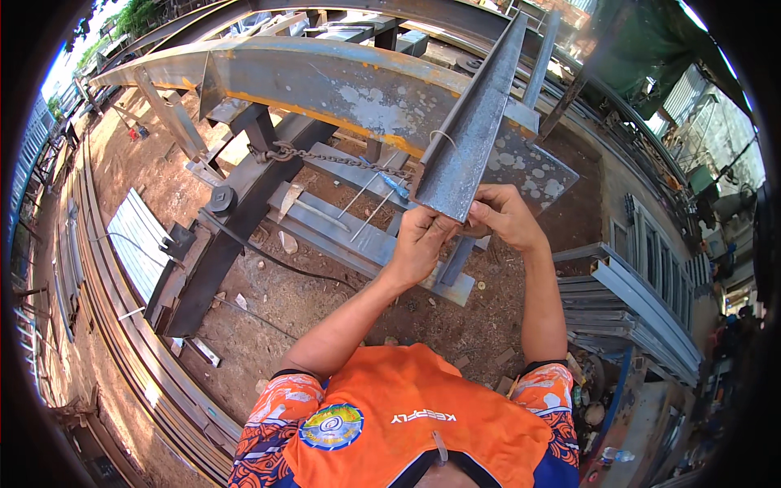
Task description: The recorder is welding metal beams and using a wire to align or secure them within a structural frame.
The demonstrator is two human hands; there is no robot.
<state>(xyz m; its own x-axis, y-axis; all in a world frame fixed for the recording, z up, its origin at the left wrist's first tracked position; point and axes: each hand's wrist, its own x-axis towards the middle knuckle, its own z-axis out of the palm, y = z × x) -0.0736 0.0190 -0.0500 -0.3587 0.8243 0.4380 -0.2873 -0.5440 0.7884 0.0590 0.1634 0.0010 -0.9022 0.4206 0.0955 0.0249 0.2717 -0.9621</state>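
Observation:
A grey steel angle bar (470, 134) slopes away from me, its near end right at my fingers. My left hand (421, 248) is closed, fingers curled together just under the bar's near left corner. Thumb and fingertips of my right hand (508, 215) pinch together at the near right corner. Both hands touch or nearly touch the bar's end; anything small between the fingers is hidden. Behind it lies a wide steel beam (358, 93) with orange rusty edges and pale patches. A thin wire loop (443, 134) shows on the angle bar's left side.
A rusty chain (333, 154) and a blue-handled tool (394, 185) lie beyond my left hand. A dark beam (236, 236) and a black cable (281, 272) are at left. Stacked steel frames (634, 301) stand on the right; long steel lengths (138, 325) line the far left ground.

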